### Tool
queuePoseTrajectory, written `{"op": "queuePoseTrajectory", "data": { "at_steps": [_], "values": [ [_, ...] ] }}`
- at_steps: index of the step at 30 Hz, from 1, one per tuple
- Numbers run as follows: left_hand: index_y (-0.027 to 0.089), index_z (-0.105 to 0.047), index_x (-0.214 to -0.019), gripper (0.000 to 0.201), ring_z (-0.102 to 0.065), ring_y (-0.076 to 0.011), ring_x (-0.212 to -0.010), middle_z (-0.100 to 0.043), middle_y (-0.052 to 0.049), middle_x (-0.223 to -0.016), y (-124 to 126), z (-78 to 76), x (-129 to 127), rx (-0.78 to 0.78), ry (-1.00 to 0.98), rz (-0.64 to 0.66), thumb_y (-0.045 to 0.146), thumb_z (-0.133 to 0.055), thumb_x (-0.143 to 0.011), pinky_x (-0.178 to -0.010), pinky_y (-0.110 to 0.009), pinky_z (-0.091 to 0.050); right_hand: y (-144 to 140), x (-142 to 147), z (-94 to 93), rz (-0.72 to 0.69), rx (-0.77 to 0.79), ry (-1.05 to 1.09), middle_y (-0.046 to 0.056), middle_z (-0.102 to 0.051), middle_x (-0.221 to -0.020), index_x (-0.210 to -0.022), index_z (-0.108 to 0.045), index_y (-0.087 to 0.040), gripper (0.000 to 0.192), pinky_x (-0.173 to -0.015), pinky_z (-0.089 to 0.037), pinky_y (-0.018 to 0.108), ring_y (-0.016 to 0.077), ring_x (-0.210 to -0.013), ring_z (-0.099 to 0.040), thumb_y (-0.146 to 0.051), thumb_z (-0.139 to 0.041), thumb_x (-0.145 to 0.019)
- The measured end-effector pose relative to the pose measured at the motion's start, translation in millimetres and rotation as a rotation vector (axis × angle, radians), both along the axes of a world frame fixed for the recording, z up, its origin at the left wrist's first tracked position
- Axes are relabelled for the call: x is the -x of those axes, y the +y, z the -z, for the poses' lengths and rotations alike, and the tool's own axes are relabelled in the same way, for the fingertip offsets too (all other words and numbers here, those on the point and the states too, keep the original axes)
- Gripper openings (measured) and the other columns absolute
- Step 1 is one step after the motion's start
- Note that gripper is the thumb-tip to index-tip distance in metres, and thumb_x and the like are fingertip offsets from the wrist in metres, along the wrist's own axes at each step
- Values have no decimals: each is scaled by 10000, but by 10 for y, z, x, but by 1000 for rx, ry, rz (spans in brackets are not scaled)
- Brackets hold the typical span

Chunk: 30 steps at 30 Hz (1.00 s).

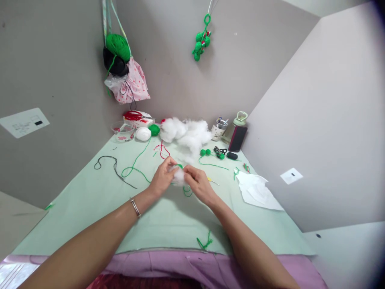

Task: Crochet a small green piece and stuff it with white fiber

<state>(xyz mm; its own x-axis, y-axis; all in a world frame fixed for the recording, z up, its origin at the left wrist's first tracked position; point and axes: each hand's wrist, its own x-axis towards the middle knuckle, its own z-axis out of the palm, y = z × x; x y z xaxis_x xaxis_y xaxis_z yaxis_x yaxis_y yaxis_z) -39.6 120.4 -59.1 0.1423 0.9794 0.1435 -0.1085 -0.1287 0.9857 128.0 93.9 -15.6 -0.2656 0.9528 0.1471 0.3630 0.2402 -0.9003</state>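
Observation:
Over the middle of the green-covered table, my left hand (164,174) pinches a small green crochet piece (179,165), its fingers partly hiding it. White stuffing (178,176) hangs in a tuft between both hands. My right hand (197,180) is closed at the right side of that tuft, its fingertips touching the stuffing by the crochet piece. A loop of green yarn (187,192) lies just beneath the hands. Right behind my right hand rests a crochet hook with a yellow handle (209,179).
A big heap of stuffing (186,134) stands at the back beside green and white yarn balls (143,134). Green crochet balls (205,152), a phone (238,139) and a bottle (231,130) are at back right. White paper (255,190) lies right; dark cord (116,166) lies left.

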Motion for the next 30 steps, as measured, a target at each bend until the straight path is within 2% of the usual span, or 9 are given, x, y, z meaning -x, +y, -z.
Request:
{"op": "queuePoseTrajectory", "data": {
  "at_steps": [3, 5, 11, 15, 19, 21, 23, 26, 30],
  "values": [
    [155, -688, -1105, 218, -687, -188, -864, -708, -52, -1052, 11, 22, 6, -38, 48, -61, 350, -696, -1008, -767, -363, -604, -33, 60, 15, -12, 21, -3, -69, -369, -581, -707, -517, -232, 128, -565, -246, 277, 125, -580, -299, -305, -572, -796],
    [157, -693, -1147, 238, -702, -208, -931, -716, -68, -1116, 4, 24, 2, -55, 62, -77, 352, -696, -1010, -819, -395, -614, -2, 81, 44, 6, 38, 20, -70, -351, -578, -701, -508, -233, 155, -543, -229, 272, 119, -565, -288, -338, -563, -800],
    [163, -672, -1021, 178, -656, -181, -821, -682, -22, -954, -52, -21, -7, -71, 31, -76, 334, -707, -990, -761, -354, -570, 126, 86, 157, 69, 68, 79, -64, -378, -551, -648, -533, -221, 284, -516, -236, 259, 107, -533, -311, -449, -605, -802],
    [179, -642, -925, 140, -623, -179, -810, -644, 6, -874, -51, -64, 6, -70, 5, -106, 276, -743, -939, -762, -335, -531, 183, -45, 141, 121, 37, 119, -27, -555, -623, -698, -664, -195, 278, -571, -370, 268, 136, -607, -479, -449, -706, -803],
    [166, -663, -981, 165, -635, -172, -796, -670, -14, -937, -30, -76, 27, -31, -2, -125, 321, -721, -974, -741, -337, -553, 491, -485, -4, 347, -26, 180, 10, -717, -851, -974, -737, -189, 265, -729, -534, 297, 175, -795, -653, -436, -754, -878],
    [163, -664, -998, 184, -634, -166, -779, -670, -16, -943, -36, -73, 22, -6, -7, -117, 340, -710, -986, -721, -330, -556, 759, -779, -99, 485, -30, 193, 50, -740, -1035, -1122, -711, -168, 291, -818, -597, 353, 191, -899, -703, -422, -698, -980],
    [168, -650, -971, 178, -619, -160, -752, -659, -8, -913, -57, -72, 4, 16, -14, -103, 334, -715, -972, -701, -318, -539, 1056, -1063, -178, 606, -16, 177, 98, -697, -1279, -1298, -655, -173, 360, -908, -628, 444, 236, -1069, -715, -399, -679, -1019],
    [204, -611, -912, 163, -586, -159, -697, -649, 13, -855, -94, -87, -32, 41, -28, -81, 322, -724, -899, -658, -292, -486, 1449, -1436, -231, 791, -6, 89, 112, -667, -1360, -1350, -636, -182, 392, -960, -618, 483, 262, -1150, -699, -381, -687, -1015],
    [237, -586, -901, 194, -561, -170, -655, -636, 26, -801, -109, -132, -52, 67, -30, -64, 375, -696, -819, -616, -287, -432, 1764, -1886, -189, 1055, -5, -104, 113, -662, -1370, -1355, -633, -184, 397, -969, -615, 489, 266, -1161, -695, -380, -688, -1015]
  ]
}}
